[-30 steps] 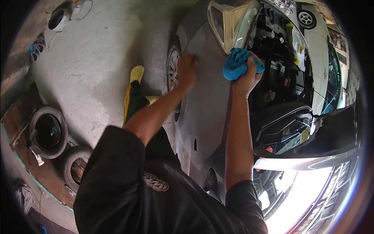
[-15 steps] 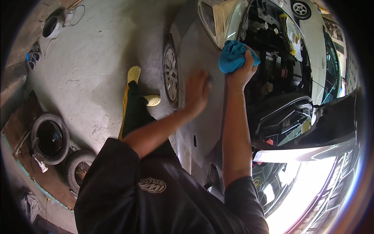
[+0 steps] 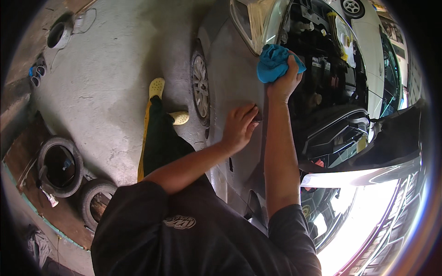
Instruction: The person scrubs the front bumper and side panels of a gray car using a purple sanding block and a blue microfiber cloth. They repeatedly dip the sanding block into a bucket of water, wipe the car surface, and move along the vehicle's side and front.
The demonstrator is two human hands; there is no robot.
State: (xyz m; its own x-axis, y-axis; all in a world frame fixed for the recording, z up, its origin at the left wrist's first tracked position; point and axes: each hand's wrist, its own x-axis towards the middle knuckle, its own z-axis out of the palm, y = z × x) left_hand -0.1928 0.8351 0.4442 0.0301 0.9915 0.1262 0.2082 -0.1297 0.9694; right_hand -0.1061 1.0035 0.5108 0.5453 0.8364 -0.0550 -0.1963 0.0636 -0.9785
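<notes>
A crumpled blue cloth (image 3: pixel 275 65) is bunched in my right hand (image 3: pixel 286 82), which grips it over the edge between the fender and the open engine bay, just behind the headlight. Lower on the dull grey fender (image 3: pixel 230 87), my left hand (image 3: pixel 240 126) is bent with its fingertips on the panel. A small thin dark piece (image 3: pixel 258 120) shows at those fingertips; its kind is too small to make out. The headlight (image 3: pixel 253 23) has pale tape across it.
The engine bay (image 3: pixel 322 87) lies right of the fender, under a raised hood (image 3: pixel 396 138). A front wheel (image 3: pixel 200 85) is at the car's side. Loose tyres (image 3: pixel 60 165) are at the left. A white car (image 3: pixel 375 60) stands beyond.
My left hand, blurred by motion before, has moved a little right and down across the fender. My right hand keeps the blue cloth in nearly the same place.
</notes>
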